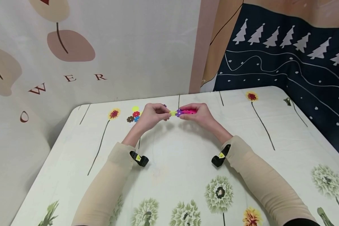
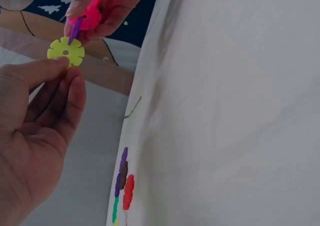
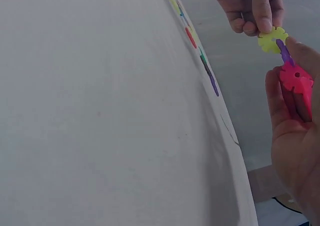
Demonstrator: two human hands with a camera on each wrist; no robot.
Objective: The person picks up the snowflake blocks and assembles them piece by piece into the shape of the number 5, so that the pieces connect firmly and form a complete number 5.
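Observation:
My left hand pinches a yellow-green notched plastic disc with a small hole in its centre. A purple disc stands edge-on to it, slotted into its rim. Beyond the purple one come pink discs, joined in a short chain. Thumb and fingers of my right hand grip the pink end, covering part of it. Both hands are raised over the far part of the table, facing each other with the chain between them.
Loose discs lie on the table left of my left hand, among them a brown disc, a red disc and a yellow disc. The table has a flower-printed cloth. Behind it hang a pale curtain and a dark tree-patterned cloth.

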